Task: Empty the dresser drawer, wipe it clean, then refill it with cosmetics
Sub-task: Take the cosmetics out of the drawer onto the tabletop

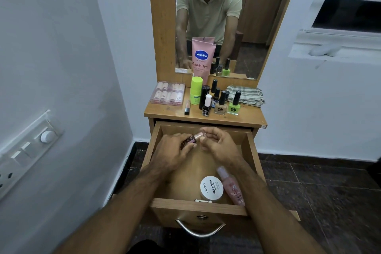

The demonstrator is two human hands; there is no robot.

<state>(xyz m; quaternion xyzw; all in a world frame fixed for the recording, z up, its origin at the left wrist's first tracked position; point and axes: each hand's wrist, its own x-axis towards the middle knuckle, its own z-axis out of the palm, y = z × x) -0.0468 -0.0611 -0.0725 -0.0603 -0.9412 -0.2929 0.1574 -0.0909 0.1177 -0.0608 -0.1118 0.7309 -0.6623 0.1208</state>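
The wooden dresser drawer is pulled open. Over its far half both my hands hold one small pink glittery cosmetic bottle. My left hand grips its body and my right hand pinches its cap end. Near the drawer's front lie a white round nail polish remover tub and a pink spray bottle. On the dresser top stand several nail polish bottles, a lime green tube, a pink Vaseline tube and a clear box of small bottles.
A folded checked cloth lies at the back right of the dresser top. A mirror rises behind it. White wall with a switch panel is on the left. A metal handle hangs on the drawer front. Dark floor tiles lie on the right.
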